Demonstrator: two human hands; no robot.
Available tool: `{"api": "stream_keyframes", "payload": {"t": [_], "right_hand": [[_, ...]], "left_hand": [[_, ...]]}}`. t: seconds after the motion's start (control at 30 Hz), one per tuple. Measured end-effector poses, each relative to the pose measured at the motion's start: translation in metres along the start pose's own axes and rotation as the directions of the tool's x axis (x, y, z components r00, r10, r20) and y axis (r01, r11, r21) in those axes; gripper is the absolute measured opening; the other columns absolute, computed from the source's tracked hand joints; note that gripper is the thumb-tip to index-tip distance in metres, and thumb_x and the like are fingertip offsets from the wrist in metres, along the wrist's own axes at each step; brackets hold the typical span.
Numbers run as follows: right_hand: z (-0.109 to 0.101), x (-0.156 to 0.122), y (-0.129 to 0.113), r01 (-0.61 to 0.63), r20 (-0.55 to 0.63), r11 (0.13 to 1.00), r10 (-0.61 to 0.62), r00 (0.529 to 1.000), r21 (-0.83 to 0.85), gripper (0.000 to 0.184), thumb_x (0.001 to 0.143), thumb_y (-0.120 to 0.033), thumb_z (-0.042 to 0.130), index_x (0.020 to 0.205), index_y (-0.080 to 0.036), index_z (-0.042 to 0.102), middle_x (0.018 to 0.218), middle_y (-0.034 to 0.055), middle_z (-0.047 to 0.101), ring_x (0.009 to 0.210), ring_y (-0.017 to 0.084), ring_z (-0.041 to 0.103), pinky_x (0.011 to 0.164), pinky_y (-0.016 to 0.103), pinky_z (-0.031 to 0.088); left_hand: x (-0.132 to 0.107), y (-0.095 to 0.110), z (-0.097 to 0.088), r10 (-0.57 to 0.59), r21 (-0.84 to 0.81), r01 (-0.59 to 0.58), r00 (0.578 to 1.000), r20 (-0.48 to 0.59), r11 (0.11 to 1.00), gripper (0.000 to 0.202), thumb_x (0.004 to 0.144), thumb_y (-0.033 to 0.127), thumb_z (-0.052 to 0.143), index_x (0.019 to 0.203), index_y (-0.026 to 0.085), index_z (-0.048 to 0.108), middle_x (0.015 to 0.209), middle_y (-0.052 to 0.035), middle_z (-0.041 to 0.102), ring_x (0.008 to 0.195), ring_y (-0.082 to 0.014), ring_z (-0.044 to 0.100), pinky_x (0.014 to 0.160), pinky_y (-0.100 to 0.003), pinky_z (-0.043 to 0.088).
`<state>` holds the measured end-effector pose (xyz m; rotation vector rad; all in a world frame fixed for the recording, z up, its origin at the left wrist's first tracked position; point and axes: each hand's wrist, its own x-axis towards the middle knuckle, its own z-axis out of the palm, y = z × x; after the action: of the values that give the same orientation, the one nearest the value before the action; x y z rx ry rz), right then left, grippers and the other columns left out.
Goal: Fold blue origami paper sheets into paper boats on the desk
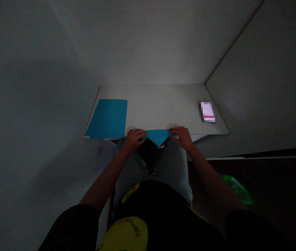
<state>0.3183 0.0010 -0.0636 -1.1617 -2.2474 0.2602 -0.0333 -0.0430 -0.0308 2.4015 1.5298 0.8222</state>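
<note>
A folded sheet of blue paper [158,135] lies at the front edge of the white table, its triangular point hanging over the edge toward me. My left hand [134,139] grips its left end, thumb below and fingers on top. At the opposite end my right hand [182,136] pinches the paper the same way. Both hands are closed on it, and their fingertips cover its two corners. Flat on the left side of the table is more blue paper [108,118], apart from my left hand; whether it is one sheet or a stack I cannot tell.
The narrow white table [161,104] stands against walls at the back and on both sides. A phone-like device with a blurred, lit screen [207,111] rests near its right end. Something green [238,190] is on the dark floor at the lower right.
</note>
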Motion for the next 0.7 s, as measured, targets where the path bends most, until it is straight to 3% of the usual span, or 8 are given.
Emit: {"api": "stream_keyframes", "payload": {"t": [0.1,0.2,0.33,0.43,0.57,0.7], "right_hand": [[0.001,0.001,-0.002,-0.018,-0.004,0.998,0.018,1.0,0.055,0.025,0.104,-0.046,0.061,0.114,-0.031,0.079,0.123,0.0076,0.08,0.119,0.033,0.067,0.106,0.055,0.045],[-0.002,0.013,-0.001,-0.086,-0.066,0.986,0.096,0.993,0.145,0.031,0.104,-0.051,0.058,0.112,-0.029,0.077,0.111,0.0094,0.079,0.11,0.033,0.069,0.103,0.054,0.049],[-0.003,0.046,0.006,-0.185,-0.153,0.904,0.26,0.953,0.384,0.042,0.1,-0.064,0.06,0.116,-0.027,0.069,0.104,0.0074,0.076,0.091,0.026,0.069,0.084,0.042,0.057],[0.004,0.071,0.016,-0.203,-0.162,0.837,0.324,0.932,0.508,0.044,0.097,-0.068,0.06,0.112,-0.027,0.064,0.098,0.0053,0.073,0.08,0.022,0.066,0.076,0.038,0.058],[0.015,0.08,0.026,-0.229,-0.16,0.826,0.355,0.921,0.515,0.039,0.095,-0.061,0.059,0.106,-0.025,0.067,0.097,0.0069,0.075,0.081,0.023,0.068,0.081,0.041,0.059],[0.017,0.073,0.028,-0.228,-0.157,0.841,0.343,0.926,0.491,0.037,0.095,-0.052,0.057,0.113,-0.025,0.074,0.098,0.007,0.078,0.084,0.025,0.068,0.084,0.043,0.059]], "left_hand": [[0.002,0.002,0.001,-0.057,-0.049,0.056,0.998,-0.036,0.997,0.011,0.098,0.028,0.075,0.107,0.028,0.082,0.116,-0.0056,0.082,0.116,-0.0268,0.071,0.11,-0.049,0.051],[0.019,0.002,0.001,-0.149,-0.2,0.132,0.986,-0.073,0.971,0.015,0.099,0.036,0.073,0.104,0.024,0.079,0.107,-0.0071,0.081,0.104,-0.0247,0.074,0.098,-0.042,0.057],[0.057,-0.004,0.007,-0.297,-0.447,0.202,0.943,-0.152,0.871,0.022,0.098,0.039,0.073,0.111,0.022,0.069,0.103,-0.005,0.078,0.09,-0.019,0.074,0.083,-0.033,0.059],[0.08,-0.009,0.014,-0.392,-0.573,0.249,0.909,-0.139,0.781,0.017,0.097,0.032,0.071,0.108,0.022,0.064,0.1,-0.0037,0.076,0.085,-0.017,0.074,0.081,-0.031,0.059],[0.086,-0.017,0.018,-0.402,-0.577,0.278,0.911,-0.097,0.768,0.013,0.095,0.03,0.071,0.103,0.02,0.07,0.102,-0.0062,0.079,0.089,-0.019,0.076,0.087,-0.035,0.061],[0.076,-0.022,0.016,-0.351,-0.542,0.268,0.935,-0.054,0.797,0.026,0.093,0.039,0.077,0.111,0.02,0.076,0.105,-0.0072,0.081,0.092,-0.0204,0.076,0.089,-0.037,0.063]]}}
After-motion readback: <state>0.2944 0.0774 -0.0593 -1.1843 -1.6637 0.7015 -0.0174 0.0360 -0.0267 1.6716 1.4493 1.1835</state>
